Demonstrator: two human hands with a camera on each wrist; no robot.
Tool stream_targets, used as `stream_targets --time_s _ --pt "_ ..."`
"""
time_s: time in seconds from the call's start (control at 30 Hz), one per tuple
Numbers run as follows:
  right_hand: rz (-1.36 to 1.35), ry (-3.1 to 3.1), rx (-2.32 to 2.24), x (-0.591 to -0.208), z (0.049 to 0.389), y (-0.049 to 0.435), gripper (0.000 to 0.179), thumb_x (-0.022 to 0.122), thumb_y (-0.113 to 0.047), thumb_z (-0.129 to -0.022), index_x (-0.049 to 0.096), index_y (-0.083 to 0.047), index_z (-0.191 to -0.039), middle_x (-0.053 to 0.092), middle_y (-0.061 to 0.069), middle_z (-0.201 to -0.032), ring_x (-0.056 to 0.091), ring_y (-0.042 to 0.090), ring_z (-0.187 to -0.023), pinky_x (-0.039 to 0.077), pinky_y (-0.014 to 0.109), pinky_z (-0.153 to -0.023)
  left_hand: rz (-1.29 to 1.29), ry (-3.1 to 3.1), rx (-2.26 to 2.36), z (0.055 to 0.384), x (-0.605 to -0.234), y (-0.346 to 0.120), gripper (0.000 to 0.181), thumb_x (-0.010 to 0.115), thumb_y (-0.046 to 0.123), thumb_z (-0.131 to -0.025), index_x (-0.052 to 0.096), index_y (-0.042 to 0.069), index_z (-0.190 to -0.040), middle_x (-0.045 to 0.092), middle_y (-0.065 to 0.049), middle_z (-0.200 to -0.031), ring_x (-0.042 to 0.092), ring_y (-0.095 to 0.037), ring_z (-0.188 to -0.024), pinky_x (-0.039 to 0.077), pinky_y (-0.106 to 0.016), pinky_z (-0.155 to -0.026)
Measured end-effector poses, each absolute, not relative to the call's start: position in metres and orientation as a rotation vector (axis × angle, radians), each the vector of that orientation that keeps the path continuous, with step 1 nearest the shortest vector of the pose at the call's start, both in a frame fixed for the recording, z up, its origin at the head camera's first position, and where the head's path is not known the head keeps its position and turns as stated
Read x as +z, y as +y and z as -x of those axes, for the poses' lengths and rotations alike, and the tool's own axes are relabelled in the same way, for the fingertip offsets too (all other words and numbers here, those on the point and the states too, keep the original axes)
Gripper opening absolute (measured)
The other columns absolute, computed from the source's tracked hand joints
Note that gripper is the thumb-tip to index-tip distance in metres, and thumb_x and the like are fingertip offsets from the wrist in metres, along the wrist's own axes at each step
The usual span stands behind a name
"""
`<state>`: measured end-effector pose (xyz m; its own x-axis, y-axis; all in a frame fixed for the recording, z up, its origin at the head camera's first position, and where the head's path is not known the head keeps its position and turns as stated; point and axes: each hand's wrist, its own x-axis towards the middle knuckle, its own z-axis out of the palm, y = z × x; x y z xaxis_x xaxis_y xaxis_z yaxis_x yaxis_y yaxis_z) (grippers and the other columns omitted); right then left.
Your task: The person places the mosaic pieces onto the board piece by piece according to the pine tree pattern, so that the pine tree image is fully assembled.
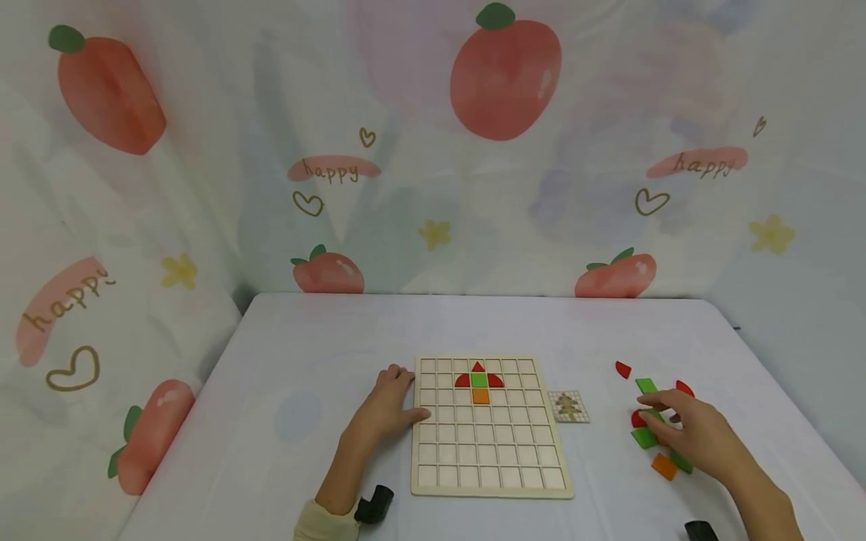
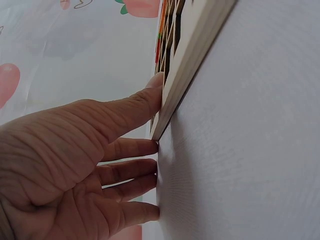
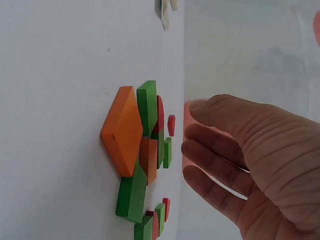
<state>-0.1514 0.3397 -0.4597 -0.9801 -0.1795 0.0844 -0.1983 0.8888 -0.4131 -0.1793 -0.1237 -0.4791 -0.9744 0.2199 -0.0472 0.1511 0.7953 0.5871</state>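
My left hand (image 1: 387, 402) rests at the left edge of a wooden grid board (image 1: 446, 454). Its thumb lies on the rim, while the other fingers reach straight to the board's side and tabletop. Set in the upper cells are a red triangle (image 1: 477, 367), a green square (image 1: 479, 380), an orange square (image 1: 480, 396) and two rounded red pieces (image 1: 496, 381). Over a loose cluster at the right hovers my right hand (image 1: 697, 428), fingers slightly bent with nothing between them. Below it lie an orange block (image 3: 122, 131) and several green blocks (image 3: 132, 197).
A small pattern card (image 1: 570, 406) lies against the board's right side. Farther back, a red quarter-round piece (image 1: 623, 370) sits apart from the cluster. The white table (image 1: 325, 330) meets a printed cloth backdrop (image 1: 399, 98) behind and at the sides.
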Motion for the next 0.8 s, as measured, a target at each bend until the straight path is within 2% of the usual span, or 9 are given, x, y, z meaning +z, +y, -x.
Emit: stream_targets --time_s 0.3,0.37,0.57,0.67,0.8 --pt "-0.212 -3.142 0.709 -0.467 0.155 0.353 0.037 0.077 -0.009 -0.088 0.068 -0.001 -0.122 0.069 0.020 -0.115 0.063 0.024 -0.086 0.053 0.022 -0.063 -0.315 2.869 0.927 0.180 -0.477 -0.124 0.066 0.085 0.026 -0.086 0.056 -0.004 -0.137 0.054 -0.018 -0.131 0.048 -0.036 -0.129 0.046 -0.051 -0.108" --pt "-0.193 -3.150 0.721 -0.469 0.157 0.353 0.037 0.077 -0.008 -0.088 0.067 -0.001 -0.123 0.069 0.021 -0.115 0.063 0.023 -0.086 0.055 0.025 -0.064 -0.318 2.870 0.929 0.180 -0.477 -0.124 0.066 0.085 0.026 -0.086 0.057 -0.004 -0.137 0.054 -0.019 -0.131 0.048 -0.036 -0.129 0.046 -0.051 -0.108" --pt "-0.128 -3.155 0.743 -0.472 0.162 0.352 0.039 0.077 -0.008 -0.088 0.065 0.002 -0.124 0.066 0.025 -0.113 0.062 0.029 -0.088 0.062 0.043 -0.072 -0.299 2.870 0.929 0.180 -0.478 -0.124 0.066 0.085 0.026 -0.086 0.057 -0.003 -0.137 0.054 -0.019 -0.132 0.048 -0.035 -0.130 0.046 -0.050 -0.108" --pt "-0.118 -3.147 0.730 -0.472 0.164 0.351 0.040 0.077 -0.007 -0.087 0.065 0.004 -0.123 0.067 0.022 -0.109 0.062 0.030 -0.088 0.061 0.045 -0.073 -0.289 2.875 0.923 0.179 -0.479 -0.124 0.067 0.085 0.027 -0.085 0.057 -0.003 -0.138 0.054 -0.018 -0.131 0.048 -0.035 -0.130 0.047 -0.050 -0.107" --pt "-0.094 -3.144 0.723 -0.472 0.167 0.350 0.039 0.076 -0.006 -0.087 0.065 0.006 -0.122 0.067 0.019 -0.105 0.060 0.029 -0.088 0.060 0.041 -0.071 -0.298 2.879 0.922 0.180 -0.481 -0.124 0.066 0.085 0.028 -0.085 0.057 -0.003 -0.137 0.055 -0.018 -0.131 0.048 -0.035 -0.129 0.047 -0.050 -0.107"
